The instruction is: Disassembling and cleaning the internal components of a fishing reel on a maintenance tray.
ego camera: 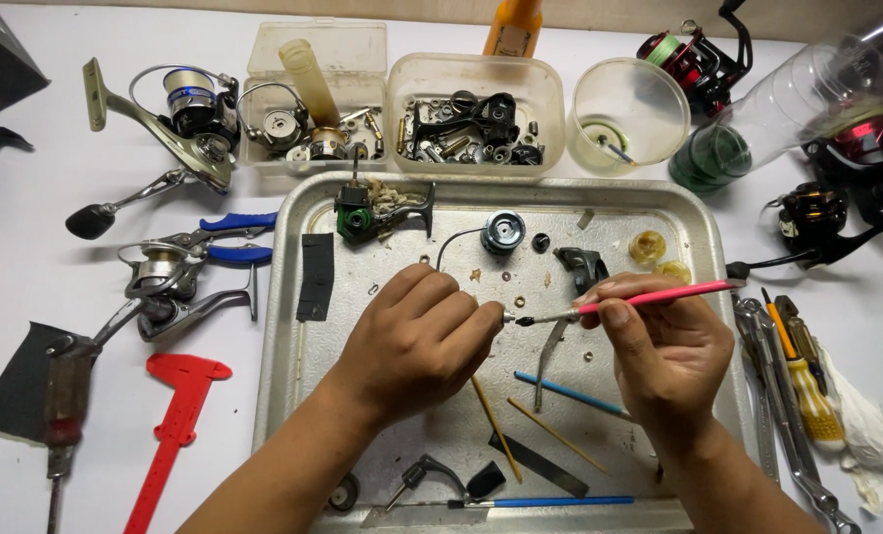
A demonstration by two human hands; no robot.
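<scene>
Over the middle of a metal tray (pixel 288 297), two bare hands, close together. Left hand (pixel 422 336) curled into a loose fist, fingertips pinching a tiny metal part (pixel 509 316) that pokes out on its right side. Right hand (pixel 664 351) closed around a pink-handled brush (pixel 649 297), held almost level, dark tip touching or just beside the small part; cannot tell which.

On the tray floor, near the hands: a blue stick (pixel 570 393), two thin wooden sticks (pixel 496 425), a flat dark strip (pixel 540 465) and a blue-handled tool (pixel 550 502) along the near rim. Farther back on the tray: a round black spool (pixel 503 232), a reel body with a green part (pixel 362 218), a black patch (pixel 316 275) by the left wall, and two small yellow pieces (pixel 649 247) at the right.

Beyond the tray on the white surface (pixel 46 257): two clear boxes of small parts (pixel 476 114) and a clear cup (pixel 627 117). Left of the tray: silver fishing reels (pixel 179 119), blue-handled pliers (pixel 229 237) and a red caliper (pixel 179 415). Right of the tray: a yellow-handled screwdriver (pixel 812 391), wrenches (pixel 778 415), a white rag (pixel 872 435) and dark reels (pixel 817 218).
</scene>
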